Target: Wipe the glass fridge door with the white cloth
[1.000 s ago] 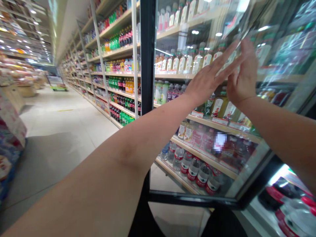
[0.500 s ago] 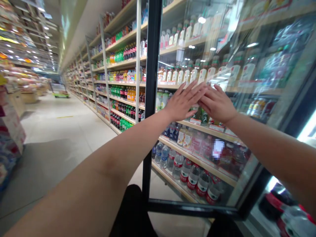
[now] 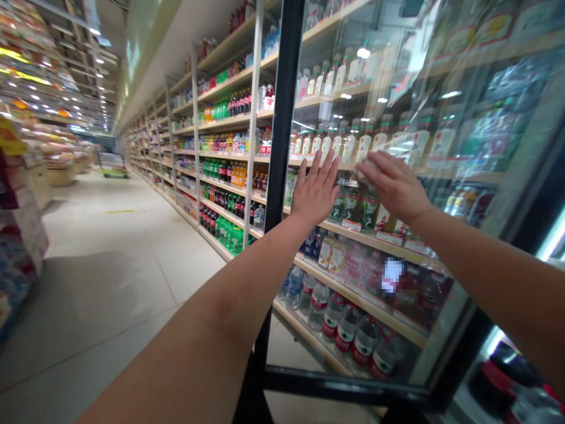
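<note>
A glass door (image 3: 326, 353) in a black frame stands swung out in front of me. My left hand (image 3: 315, 188) is spread on the glass near the frame's left side, fingers apart and holding nothing. To its right, my right hand (image 3: 397, 182) is at the glass, its fingers held together and bent over. A small pale patch shows under those fingertips; what it is I cannot make out. The two hands are apart. Through the glass I see shelved bottles with white labels (image 3: 351, 144) and large water bottles with red labels (image 3: 346, 330).
Long drink shelves (image 3: 225, 123) run away on the left. A pale tiled floor (image 3: 110, 253) leads to a flat cart (image 3: 113, 168) far down the aisle. Dark drink bottles (image 3: 498, 377) stand in the lit cabinet at lower right. A stacked display (image 3: 22, 235) lines the left edge.
My hands have come apart: the left has turned its fingers more upward, while the right has drawn a little to the right. The view has shifted slightly.
</note>
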`<state>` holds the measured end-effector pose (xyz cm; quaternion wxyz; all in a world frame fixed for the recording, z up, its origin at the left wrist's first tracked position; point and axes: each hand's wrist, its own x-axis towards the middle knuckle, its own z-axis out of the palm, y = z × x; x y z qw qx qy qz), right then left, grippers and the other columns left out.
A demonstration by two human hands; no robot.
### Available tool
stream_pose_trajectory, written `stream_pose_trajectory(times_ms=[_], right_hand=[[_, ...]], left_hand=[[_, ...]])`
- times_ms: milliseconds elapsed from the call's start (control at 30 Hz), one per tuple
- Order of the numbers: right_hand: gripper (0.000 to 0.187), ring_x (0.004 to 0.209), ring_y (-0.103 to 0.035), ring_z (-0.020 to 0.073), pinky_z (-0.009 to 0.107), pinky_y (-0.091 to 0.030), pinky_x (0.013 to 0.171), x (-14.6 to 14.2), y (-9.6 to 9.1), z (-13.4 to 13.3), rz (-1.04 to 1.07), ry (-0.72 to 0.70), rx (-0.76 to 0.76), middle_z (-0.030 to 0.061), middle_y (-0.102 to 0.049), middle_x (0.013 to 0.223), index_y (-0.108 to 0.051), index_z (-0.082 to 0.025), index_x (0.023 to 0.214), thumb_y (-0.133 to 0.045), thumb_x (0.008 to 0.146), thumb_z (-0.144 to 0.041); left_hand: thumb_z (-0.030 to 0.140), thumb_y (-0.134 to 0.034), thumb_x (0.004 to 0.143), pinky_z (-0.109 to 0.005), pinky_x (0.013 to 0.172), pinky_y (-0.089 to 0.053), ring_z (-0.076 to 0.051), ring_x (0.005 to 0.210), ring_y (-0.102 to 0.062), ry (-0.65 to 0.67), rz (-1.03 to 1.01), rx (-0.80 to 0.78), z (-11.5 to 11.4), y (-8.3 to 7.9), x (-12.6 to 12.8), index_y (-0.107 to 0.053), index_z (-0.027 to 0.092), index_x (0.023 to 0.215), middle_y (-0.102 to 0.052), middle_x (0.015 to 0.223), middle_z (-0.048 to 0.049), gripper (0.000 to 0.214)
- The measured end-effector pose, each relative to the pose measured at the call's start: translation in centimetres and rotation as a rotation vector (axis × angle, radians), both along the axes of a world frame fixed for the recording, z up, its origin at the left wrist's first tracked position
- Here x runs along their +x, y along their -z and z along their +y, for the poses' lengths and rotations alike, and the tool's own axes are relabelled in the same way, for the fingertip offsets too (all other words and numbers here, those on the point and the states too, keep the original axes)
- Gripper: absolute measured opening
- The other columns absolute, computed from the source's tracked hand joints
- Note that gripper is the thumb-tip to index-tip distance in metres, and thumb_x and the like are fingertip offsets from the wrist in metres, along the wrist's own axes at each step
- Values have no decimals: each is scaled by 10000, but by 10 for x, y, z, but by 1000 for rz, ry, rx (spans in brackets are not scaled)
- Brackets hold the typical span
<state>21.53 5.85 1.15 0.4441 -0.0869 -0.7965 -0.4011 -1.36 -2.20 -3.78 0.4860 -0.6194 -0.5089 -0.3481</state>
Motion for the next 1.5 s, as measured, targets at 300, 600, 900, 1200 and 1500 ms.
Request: stream_pose_trajectory(times_ms=[300, 600, 900, 1200, 1500], right_hand=[[579, 1531, -392, 365, 629, -374, 1253, -10, 32, 6, 82, 9, -14, 110, -442, 1627, -409, -288, 1634, -500, 1062, -288], [586, 1598, -255, 356, 650, -263, 1298, -25, -16, 17, 401, 35, -40, 88, -341, 1689, -387, -250, 1641, -424, 1057, -220], [647, 1515, -441, 305, 595, -425, 1230, -33, 18, 3, -49, -31, 42, 24, -533, 1569, -369, -404, 1640, -470, 1049, -163], [569, 1545, -379, 338, 622, -385, 1251, -32, 2, 7, 230, -16, 39, 70, -495, 1592, -424, -299, 1628, -391, 1069, -202], [561, 1556, -329, 381, 668, -298, 1277, -31, -52, 20, 517, 5, -83, 112, -417, 1644, -479, -205, 1588, -435, 1030, -232]], left_hand=[[305, -401, 1110, -575, 1351, -92, -314, 1620, -52, -4, 9, 0, 0, 1, -1, -225, 73, 1685, -118, 1743, -85, 644], [301, -387, 1112, -566, 1352, -78, -313, 1619, -41, 12, 8, 15, 5, 1, -4, -219, 74, 1686, -114, 1744, -83, 640], [298, -428, 1101, -563, 1351, -122, -307, 1616, -61, -12, 15, 20, 0, 3, -3, -246, 85, 1681, -142, 1738, -90, 644], [313, -438, 1111, -555, 1352, -123, -307, 1618, -68, -30, 23, 57, 2, 5, -4, -259, 84, 1677, -141, 1738, -80, 635], [322, -412, 1118, -563, 1348, -141, -313, 1617, -69, -28, 24, 50, 3, 5, -5, -241, 75, 1680, -135, 1738, -89, 637]])
